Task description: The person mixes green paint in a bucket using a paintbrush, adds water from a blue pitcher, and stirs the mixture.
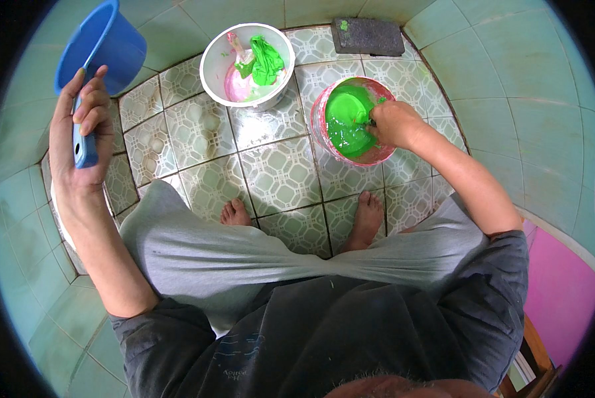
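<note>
My left hand [64,146] is raised at the far left, its fingers closed round the handle of a blue plastic dipper [122,56]. The dipper is tilted, with its bowl up by the wall. On the right, a pinkish bucket [318,123] holds bright green liquid [342,136] with a paler green, rounded shape in it. My right hand [400,126] reaches over this bucket's right rim. Its fingers are bent together and point down into the bucket; what they grip is hidden.
A white bucket [204,74] stands further back, with a bright green cloth [266,61] and pink stains inside. A dark rectangular block [368,37] lies against the back wall. Patterned tiles [277,166] cover the floor, and my bare feet [364,222] rest on them. Green tiled walls [516,86] close in around.
</note>
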Action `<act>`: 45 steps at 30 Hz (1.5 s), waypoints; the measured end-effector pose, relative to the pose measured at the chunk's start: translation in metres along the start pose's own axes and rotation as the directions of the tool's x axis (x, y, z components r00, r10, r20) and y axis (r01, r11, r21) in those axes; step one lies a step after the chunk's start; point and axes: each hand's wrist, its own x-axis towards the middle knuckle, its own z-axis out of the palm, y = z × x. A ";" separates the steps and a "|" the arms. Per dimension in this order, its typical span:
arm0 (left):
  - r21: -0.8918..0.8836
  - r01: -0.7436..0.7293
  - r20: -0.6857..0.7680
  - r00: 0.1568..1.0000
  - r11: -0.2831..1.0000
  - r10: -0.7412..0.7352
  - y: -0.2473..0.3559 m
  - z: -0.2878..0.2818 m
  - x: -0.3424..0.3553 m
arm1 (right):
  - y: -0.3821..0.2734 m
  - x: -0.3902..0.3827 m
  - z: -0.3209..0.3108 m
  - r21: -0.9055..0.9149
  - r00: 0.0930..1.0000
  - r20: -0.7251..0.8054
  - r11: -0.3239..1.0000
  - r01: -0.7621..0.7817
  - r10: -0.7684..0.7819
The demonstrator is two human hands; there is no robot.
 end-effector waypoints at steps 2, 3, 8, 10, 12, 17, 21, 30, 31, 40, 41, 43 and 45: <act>-0.023 0.006 -0.014 1.000 1.000 -0.007 -0.005 0.005 -0.001 | 0.002 -0.003 0.001 0.072 0.998 0.067 0.997 0.014 -0.019; -0.033 0.004 -0.029 1.000 0.999 -0.005 -0.007 0.008 -0.001 | 0.006 -0.003 0.008 0.113 0.997 0.071 0.993 0.032 -0.040; 0.001 -0.044 -0.027 0.999 0.999 0.044 0.000 0.003 -0.007 | 0.002 0.000 0.014 0.227 0.983 0.026 0.959 0.171 -0.182; 0.046 -0.081 -0.048 0.995 0.996 0.083 -0.004 -0.001 -0.002 | 0.005 0.006 0.025 0.202 0.986 0.006 0.966 0.160 -0.165; 0.140 -0.137 -0.070 0.987 0.981 0.148 -0.001 -0.008 -0.008 | -0.009 0.014 0.018 0.178 0.986 -0.014 0.970 0.166 -0.166; 0.121 -0.050 -0.055 0.997 0.991 0.057 0.000 0.024 -0.001 | 0.004 -0.001 0.003 0.153 0.998 -0.051 0.988 -0.033 0.041; -0.029 -0.003 -0.063 0.998 1.000 0.001 -0.008 0.000 -0.004 | 0.009 0.012 0.019 -0.030 0.984 -0.173 0.998 -0.049 0.043; -0.057 -0.039 -0.059 0.998 0.998 0.036 -0.009 0.003 -0.010 | 0.013 0.036 0.034 -0.099 0.930 -0.368 0.995 -0.014 -0.024; -0.066 -0.038 -0.058 0.998 0.997 0.034 -0.009 0.004 -0.010 | 0.013 0.037 0.039 -0.080 0.920 -0.389 0.997 0.018 -0.047; -0.093 -0.059 -0.105 0.993 0.994 0.049 -0.009 -0.008 -0.005 | -0.004 0.042 0.042 0.156 0.975 -0.203 0.979 0.129 -0.096; -0.094 -0.063 -0.099 0.994 0.994 0.053 -0.008 -0.008 -0.004 | -0.003 0.047 0.045 0.169 0.980 -0.159 0.974 0.149 -0.122; -0.093 -0.072 -0.102 0.993 0.993 0.063 -0.008 -0.008 -0.008 | -0.001 0.049 0.053 0.224 0.971 -0.116 0.947 0.229 -0.207; -0.085 -0.088 -0.110 0.991 0.992 0.078 -0.006 -0.004 -0.009 | 0.004 0.050 0.059 0.304 0.940 -0.136 0.890 0.341 -0.313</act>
